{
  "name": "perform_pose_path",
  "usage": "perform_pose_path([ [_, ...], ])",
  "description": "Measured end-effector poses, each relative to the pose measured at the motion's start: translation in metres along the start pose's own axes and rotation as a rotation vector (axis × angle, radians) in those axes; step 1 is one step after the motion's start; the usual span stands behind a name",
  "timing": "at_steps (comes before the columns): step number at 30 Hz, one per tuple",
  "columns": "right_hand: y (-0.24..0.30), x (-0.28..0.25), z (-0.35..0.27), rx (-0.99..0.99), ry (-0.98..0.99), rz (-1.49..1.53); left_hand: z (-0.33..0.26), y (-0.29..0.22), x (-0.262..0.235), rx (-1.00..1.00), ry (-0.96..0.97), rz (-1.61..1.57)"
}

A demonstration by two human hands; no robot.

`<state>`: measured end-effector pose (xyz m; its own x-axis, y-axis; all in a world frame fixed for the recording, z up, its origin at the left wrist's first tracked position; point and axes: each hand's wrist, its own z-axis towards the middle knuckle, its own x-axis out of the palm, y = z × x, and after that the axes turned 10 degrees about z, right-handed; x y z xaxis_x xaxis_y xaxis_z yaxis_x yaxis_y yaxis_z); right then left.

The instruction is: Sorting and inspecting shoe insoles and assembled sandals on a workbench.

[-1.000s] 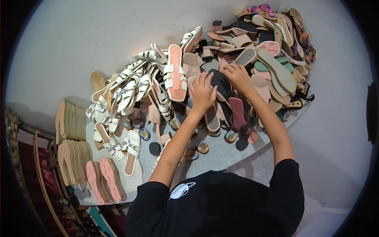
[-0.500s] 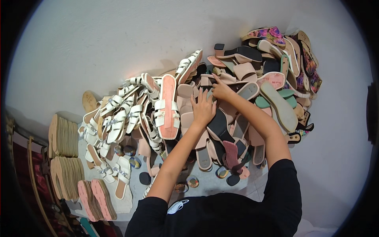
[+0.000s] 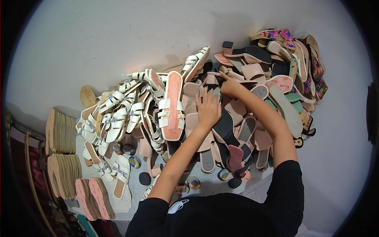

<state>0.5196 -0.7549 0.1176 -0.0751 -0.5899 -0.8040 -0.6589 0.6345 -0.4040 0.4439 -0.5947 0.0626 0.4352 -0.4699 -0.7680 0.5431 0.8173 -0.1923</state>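
Observation:
A large heap of sandals lies in front of me. My left hand [image 3: 209, 108] rests on beige sandals in the middle, fingers spread, palm down, holding nothing. Just right of it, my right hand [image 3: 231, 85] closes over a beige heeled sandal [image 3: 212, 79], index finger stretched along it; the lower fingers are partly hidden. Under my left wrist side lies a black-soled sandal [image 3: 226, 128]. A white-strapped sandal with a pink insole [image 3: 173, 104] stands left of my hands. A beige wide-strap sandal [image 3: 253, 72] lies beyond my right hand.
White sandals with jewelled straps [image 3: 117, 124] fill the heap's left side. Stacked tan insoles [image 3: 61, 132] and pink insoles [image 3: 102, 197] stand at the far left. Floral wedge sandals [image 3: 282, 37] lie at the back right. A pale wall [image 3: 158, 31] rises behind. Loose round heels [image 3: 145, 178] lie near the table's front.
The whole view has shifted slightly, so the heap sits a little further right at its right side. Both hands keep nearly the same places on the beige sandals.

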Motion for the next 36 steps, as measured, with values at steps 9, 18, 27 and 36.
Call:
perform_pose_path([
  [9,-0.009,-0.024,-0.002,-0.008,-0.366,-0.028,0.014,0.006,-0.008,0.003,-0.066,0.02],
  [18,-0.03,-0.075,-0.039,0.011,-0.45,0.133,0.052,0.021,-0.031,-0.005,-0.162,0.036],
  [27,-0.068,-0.173,-0.096,0.305,-0.635,0.214,0.075,0.022,-0.054,0.022,-0.274,-0.005],
  [36,-0.001,-0.174,-0.101,0.021,-0.726,0.548,0.03,0.031,-0.109,-0.125,0.006,-0.797],
])
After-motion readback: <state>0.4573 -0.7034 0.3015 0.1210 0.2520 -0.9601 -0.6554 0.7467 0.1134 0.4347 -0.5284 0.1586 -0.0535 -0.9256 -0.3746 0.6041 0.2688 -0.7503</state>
